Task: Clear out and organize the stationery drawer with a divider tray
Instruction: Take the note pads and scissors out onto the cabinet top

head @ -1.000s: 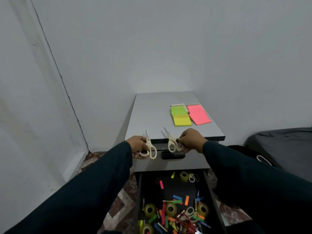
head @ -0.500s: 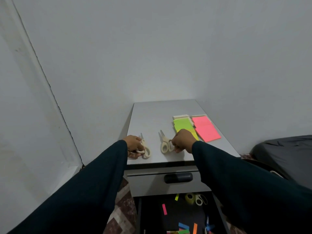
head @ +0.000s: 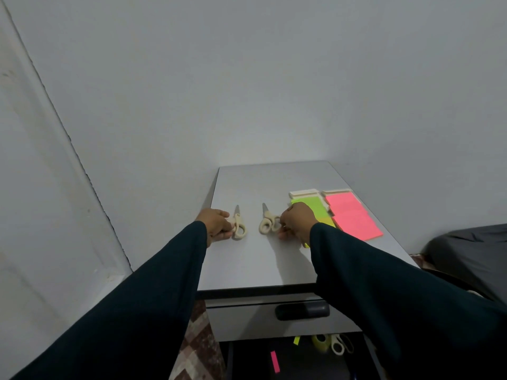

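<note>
Two cream-handled scissors lie on the grey cabinet top, blades pointing away from me. My left hand grips the handle of the left scissors. The right scissors rest beside them, their handle gripped by my right hand. Green sticky notes and pink sticky notes sit to the right, partly behind my right hand. Below, the open drawer shows a tape roll, another pair of scissors and coloured paper strips.
A shut upper drawer with a black handle sits under the cabinet top. Grey walls close in behind and to the left. A dark covered object stands at the right. Patterned floor tiles show at the cabinet's left.
Both hands carried the scissors up from the drawer front onto the cabinet top and further back along it. The view tilted upward, so most of the open drawer dropped out of frame.
</note>
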